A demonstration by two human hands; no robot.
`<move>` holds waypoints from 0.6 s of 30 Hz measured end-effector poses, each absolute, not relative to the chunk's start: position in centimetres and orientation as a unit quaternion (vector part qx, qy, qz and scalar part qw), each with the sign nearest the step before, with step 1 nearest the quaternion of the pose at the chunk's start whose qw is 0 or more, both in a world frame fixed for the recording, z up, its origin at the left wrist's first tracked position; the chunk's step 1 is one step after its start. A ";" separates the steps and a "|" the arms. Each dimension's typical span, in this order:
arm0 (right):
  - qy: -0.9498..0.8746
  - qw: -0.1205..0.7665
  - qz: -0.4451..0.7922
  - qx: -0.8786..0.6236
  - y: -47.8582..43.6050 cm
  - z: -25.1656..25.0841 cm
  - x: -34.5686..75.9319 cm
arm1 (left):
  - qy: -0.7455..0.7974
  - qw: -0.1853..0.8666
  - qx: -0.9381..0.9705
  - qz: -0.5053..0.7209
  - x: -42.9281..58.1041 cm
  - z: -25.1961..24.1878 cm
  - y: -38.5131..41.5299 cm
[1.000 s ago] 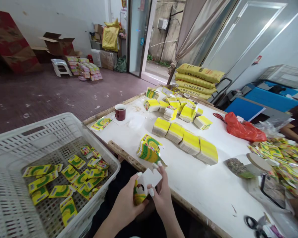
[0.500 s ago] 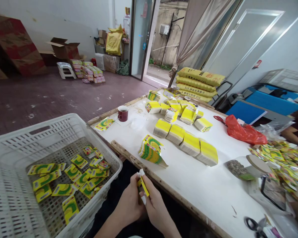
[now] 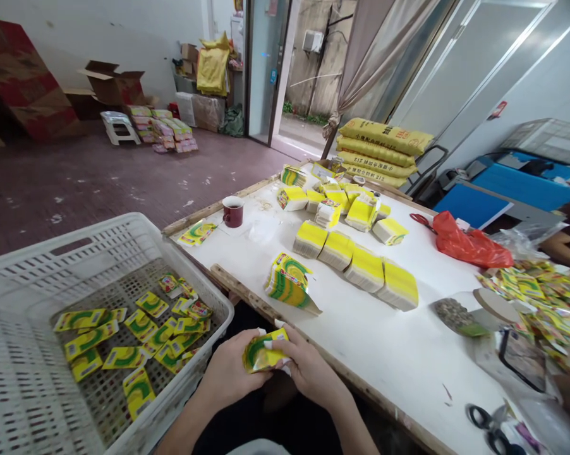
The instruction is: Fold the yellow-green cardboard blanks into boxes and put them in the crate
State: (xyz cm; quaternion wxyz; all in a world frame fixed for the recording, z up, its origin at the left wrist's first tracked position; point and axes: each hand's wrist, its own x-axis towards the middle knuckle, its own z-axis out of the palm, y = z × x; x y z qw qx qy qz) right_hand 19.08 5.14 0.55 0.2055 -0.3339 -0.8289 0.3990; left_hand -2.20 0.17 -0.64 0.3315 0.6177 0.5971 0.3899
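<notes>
Both hands meet over my lap at the table's near edge, closed on one yellow and green packet (image 3: 261, 354). My left hand (image 3: 232, 366) grips its left side, and my right hand (image 3: 308, 366) holds its right side with the thumb across the front. White covers show on some fingertips. Just beyond, a fanned stack of printed packets (image 3: 287, 281) lies on the white table (image 3: 361, 344). To my left, a white plastic basket (image 3: 190, 268) holds several similar yellow and green packets (image 3: 140, 325).
Yellow-topped card stacks (image 3: 354, 262) stand mid-table, near a dark red mug (image 3: 232, 213). At right are a red plastic bag (image 3: 467, 243), a jar (image 3: 458, 313), a phone (image 3: 522, 360), scissors (image 3: 491, 423) and a packet heap (image 3: 536, 297). A co-worker's arm (image 3: 567, 249) shows at the right edge.
The packet in my hands has turned from edge-on to showing its printed face. My hands have moved slightly apart around it, and the view has shifted a little.
</notes>
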 end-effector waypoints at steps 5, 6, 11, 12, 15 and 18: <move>-0.823 0.205 0.429 -0.311 6.1 1.8 19.9 | 0.591 0.364 0.612 0.380 -1.2 -0.4 0.4; -0.811 0.228 0.429 -0.326 5.9 1.4 19.5 | 0.596 0.360 0.605 0.385 -1.0 -0.4 0.4; -0.736 0.328 0.442 -0.394 4.6 -0.9 16.7 | 0.610 0.408 0.485 0.475 0.0 -1.3 0.2; -0.731 0.337 0.450 -0.388 4.8 -0.9 16.4 | 0.595 0.433 0.434 0.520 0.0 -1.4 0.2; -0.726 0.387 0.409 -0.395 7.0 0.2 16.4 | 0.511 0.447 0.195 0.707 -1.0 -1.3 0.4; -0.711 0.422 0.271 -0.493 10.6 1.4 17.5 | 0.425 0.436 -0.066 0.791 -2.9 -0.6 1.1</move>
